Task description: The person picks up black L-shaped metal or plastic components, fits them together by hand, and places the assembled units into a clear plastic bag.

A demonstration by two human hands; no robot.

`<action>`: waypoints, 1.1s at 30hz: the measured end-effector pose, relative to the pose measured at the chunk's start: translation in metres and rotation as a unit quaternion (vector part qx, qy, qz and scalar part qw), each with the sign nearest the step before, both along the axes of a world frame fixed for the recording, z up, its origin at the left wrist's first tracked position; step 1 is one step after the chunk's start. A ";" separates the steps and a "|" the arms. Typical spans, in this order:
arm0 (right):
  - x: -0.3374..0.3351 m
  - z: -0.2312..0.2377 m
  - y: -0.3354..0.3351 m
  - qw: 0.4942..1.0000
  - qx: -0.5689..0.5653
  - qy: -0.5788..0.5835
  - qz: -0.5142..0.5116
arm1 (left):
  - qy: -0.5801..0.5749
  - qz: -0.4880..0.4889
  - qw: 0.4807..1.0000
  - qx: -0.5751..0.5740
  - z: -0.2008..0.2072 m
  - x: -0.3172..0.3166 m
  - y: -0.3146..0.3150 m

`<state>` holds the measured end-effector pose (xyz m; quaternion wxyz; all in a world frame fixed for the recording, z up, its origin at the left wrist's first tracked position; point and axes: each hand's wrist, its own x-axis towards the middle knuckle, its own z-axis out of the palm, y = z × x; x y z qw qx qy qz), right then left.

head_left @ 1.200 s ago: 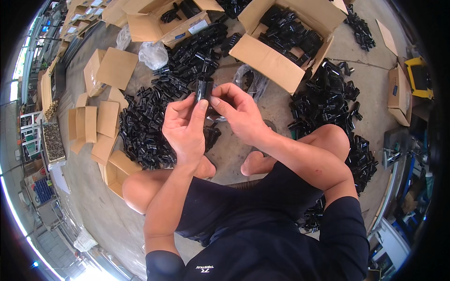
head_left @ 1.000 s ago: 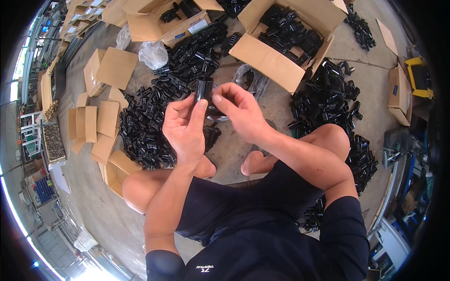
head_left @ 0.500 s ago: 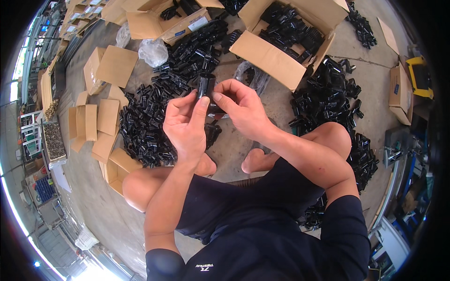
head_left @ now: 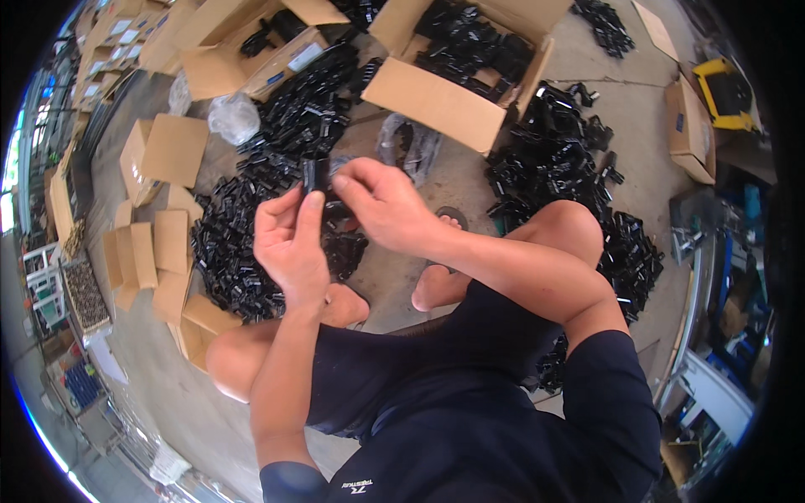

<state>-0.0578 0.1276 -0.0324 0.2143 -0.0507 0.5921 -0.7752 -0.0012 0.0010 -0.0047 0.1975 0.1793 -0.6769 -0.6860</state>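
Above the concrete floor [head_left: 457,180], by a heap of black parts [head_left: 231,251], the left hand [head_left: 289,243] keeps its grip on a black tube [head_left: 316,173], apparently alone now that the right hand [head_left: 390,210], at its side moments ago, looks just clear, its own hold impossible to tell.

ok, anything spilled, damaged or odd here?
Black parts lie in jumbled heaps on the floor, outside the big open box; they look tipped out, perhaps on purpose. Crumpled plastic lies by the left heap. No damage shows on the part in the left hand, but it's too small to be sure.
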 end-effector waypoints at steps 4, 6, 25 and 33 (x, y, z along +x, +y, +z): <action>-0.002 0.008 0.005 0.998 -0.049 -0.049 0.010 | 0.008 -0.001 1.000 0.003 0.001 -0.001 0.001; -0.001 0.004 0.006 0.998 -0.056 0.007 -0.004 | 0.011 0.000 1.000 -0.001 -0.004 -0.004 -0.003; -0.001 0.006 0.018 0.986 0.052 0.160 -0.002 | -0.024 -0.026 0.999 0.029 -0.011 -0.005 -0.016; -0.072 0.015 0.092 0.837 0.410 0.283 0.225 | -0.084 -0.095 0.989 0.069 0.002 -0.012 -0.014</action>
